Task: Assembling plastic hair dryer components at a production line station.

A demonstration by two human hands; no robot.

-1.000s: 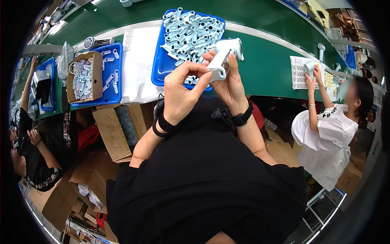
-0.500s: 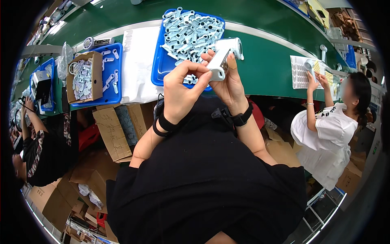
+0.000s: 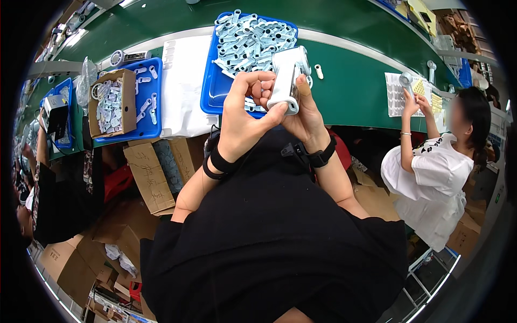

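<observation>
Above the near edge of the green table I hold a pale blue-white plastic handheld fan (image 3: 285, 75), its handle end toward me and its rounded head tilted away. My left hand (image 3: 242, 116) is closed on the handle's left side, with the thumb at the near end. On the other side my right hand (image 3: 306, 116) grips it, thumb along the handle. Part of the fan is hidden by my fingers. Just behind it, a blue tray (image 3: 209, 89) bears a heap of small pale blue plastic pieces (image 3: 253, 40) with dark oval windows.
One loose small piece (image 3: 319, 71) lies right of the fan. To the left are a white sheet (image 3: 186, 86), a second blue tray (image 3: 154, 126) with a cardboard box (image 3: 129, 102) of pieces, and another fan (image 3: 129, 56). At right a co-worker (image 3: 431, 156) holds a similar fan.
The fan has swung more upright and shifted slightly left and toward me. My left fingers have moved further along its side. The loose piece at right now shows.
</observation>
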